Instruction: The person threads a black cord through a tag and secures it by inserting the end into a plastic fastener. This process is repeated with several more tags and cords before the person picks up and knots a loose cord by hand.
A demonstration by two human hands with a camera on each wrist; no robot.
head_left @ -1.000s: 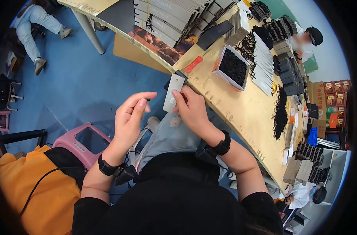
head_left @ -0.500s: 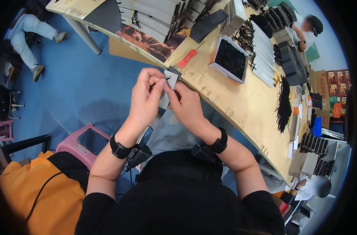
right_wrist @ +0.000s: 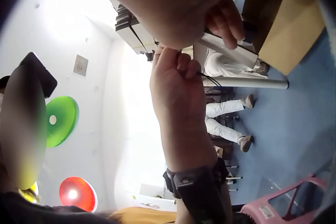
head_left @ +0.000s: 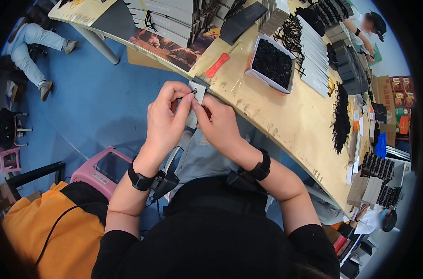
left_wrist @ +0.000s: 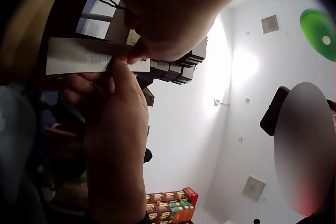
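Close to the table's edge, my right hand [head_left: 219,124] pinches a narrow light-grey hang tag [head_left: 200,89] between thumb and fingers. Pale lettering runs along the tag in the left wrist view, partly covered by the fingers. My left hand [head_left: 164,116] meets it at the tag's upper end, its thumb and forefinger pinching a thin black cord [head_left: 193,92] by the punched hole. In the right wrist view a loop of this cord [right_wrist: 212,80] hangs out from the left fingers. The fingertips hide part of the hole end.
On the wooden table [head_left: 276,130] lie a red-handled tool [head_left: 217,65], an open box [head_left: 270,86] of black cords and a row of pale tags [head_left: 311,60]. Stacked grey boxes [head_left: 167,21] stand farther back. A pink stool [head_left: 96,174] is at left; other people sit around.
My left hand, apart from the tag at first, has moved across to its holed end with the cord. Both hands have since shifted slightly left in the head view; the right keeps its grip.
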